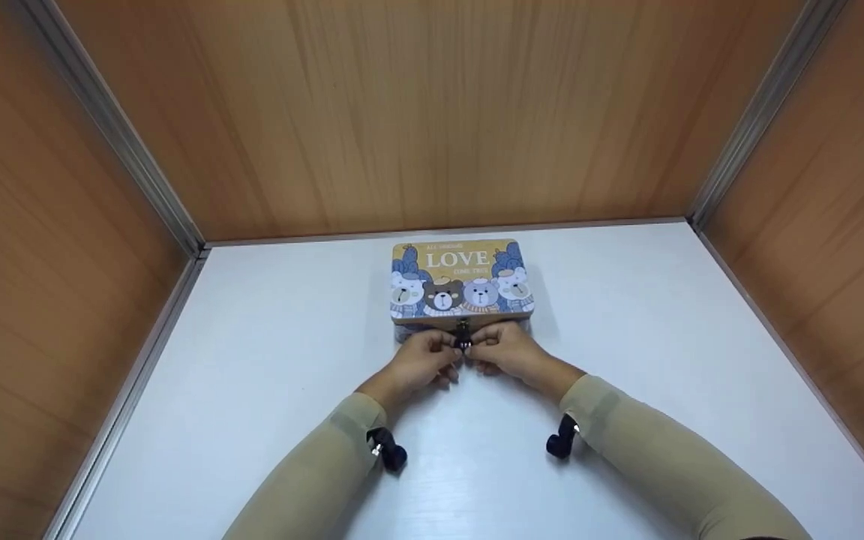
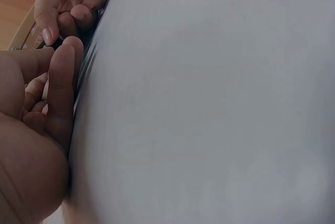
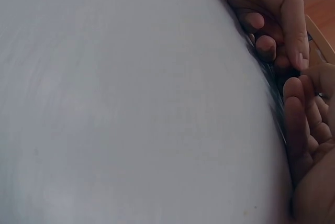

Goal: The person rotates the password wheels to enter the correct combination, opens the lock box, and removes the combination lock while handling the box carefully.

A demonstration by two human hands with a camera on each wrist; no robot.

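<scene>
A tin box with a yellow lid, cartoon bears and the word LOVE lies on the white table. On its front, at the metal clasp, hangs a small black padlock. My left hand pinches the padlock from the left with thumb and forefinger. From the other side my right hand pinches it too, the fingertips of both hands nearly meeting. In the left wrist view the fingers hide most of the padlock. Both hands stay low, close over the table, in the right wrist view.
The white table reaches back to a wood-grain panel behind the box. More wood-grain panels stand at left and right, joined by grey metal corner posts. A small black device is strapped at each wrist.
</scene>
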